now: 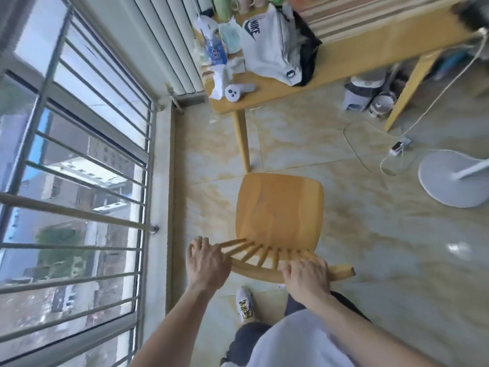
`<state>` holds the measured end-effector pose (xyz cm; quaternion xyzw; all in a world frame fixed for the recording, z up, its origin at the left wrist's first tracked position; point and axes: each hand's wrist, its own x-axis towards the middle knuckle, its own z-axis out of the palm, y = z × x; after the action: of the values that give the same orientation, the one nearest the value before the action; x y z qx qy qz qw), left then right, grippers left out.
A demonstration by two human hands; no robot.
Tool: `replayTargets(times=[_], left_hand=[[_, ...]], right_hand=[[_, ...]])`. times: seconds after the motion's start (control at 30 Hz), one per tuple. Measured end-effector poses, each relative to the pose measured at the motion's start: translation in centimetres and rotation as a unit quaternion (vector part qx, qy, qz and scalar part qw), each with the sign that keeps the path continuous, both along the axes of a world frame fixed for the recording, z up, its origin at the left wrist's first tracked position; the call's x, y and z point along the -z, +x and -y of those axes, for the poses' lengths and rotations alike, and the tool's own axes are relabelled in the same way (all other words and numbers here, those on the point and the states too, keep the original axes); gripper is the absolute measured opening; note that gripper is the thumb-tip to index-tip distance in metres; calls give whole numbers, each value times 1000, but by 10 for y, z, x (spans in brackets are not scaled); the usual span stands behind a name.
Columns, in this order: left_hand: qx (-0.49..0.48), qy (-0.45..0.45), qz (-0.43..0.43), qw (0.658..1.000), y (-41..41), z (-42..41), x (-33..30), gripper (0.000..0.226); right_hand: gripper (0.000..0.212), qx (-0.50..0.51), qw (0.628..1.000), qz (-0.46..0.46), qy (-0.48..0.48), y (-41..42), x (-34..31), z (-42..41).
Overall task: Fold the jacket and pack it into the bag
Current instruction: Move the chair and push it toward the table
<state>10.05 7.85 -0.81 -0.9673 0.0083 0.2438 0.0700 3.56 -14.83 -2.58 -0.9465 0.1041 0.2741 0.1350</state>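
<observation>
A white drawstring bag with a black logo (270, 46) lies on the wooden table (344, 62) at the top of the head view. Dark fabric (308, 49), possibly the jacket, sticks out behind and beside it. Both hands are far from these, down at a wooden spindle-back chair (279, 207). My left hand (207, 263) grips the left end of the chair's top rail. My right hand (307, 275) is closed over the rail near its right end. The seat holds nothing.
A barred window (74, 181) and a radiator fill the left. The table's left corner holds a bottle (215, 50), face masks, tissues and a white handheld device (235, 91). A fan base (455, 178), cables and a power strip (398, 147) lie on the tiled floor at right.
</observation>
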Motion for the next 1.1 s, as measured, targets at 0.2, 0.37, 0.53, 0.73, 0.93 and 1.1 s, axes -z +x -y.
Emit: replayTargets(times=[0.2,0.37,0.53,0.73,0.93,1.1], left_hand=[[-116,-158,-44,980,9,-26,-7,52],[-284,-290,-45,913,11,-29,-7,99],[-538,-446,-160,697,19,-24,-4,40],[-645,-518,-230,513,18,-3,-16,9],[-661,-524,-247,476,31,13,-19,46],[-681,-516,-205,478,75,44,-39,36]], right_hand=[[33,175,976,87,-97,-21,5,-15],[37,353,921,149,-70,-23,2,-14],[66,728,652,163,138,-7,-20,-14],[14,809,457,38,366,7,-11,-6],[59,770,410,-37,488,0,16,24],[75,735,405,-53,541,41,-1,54]])
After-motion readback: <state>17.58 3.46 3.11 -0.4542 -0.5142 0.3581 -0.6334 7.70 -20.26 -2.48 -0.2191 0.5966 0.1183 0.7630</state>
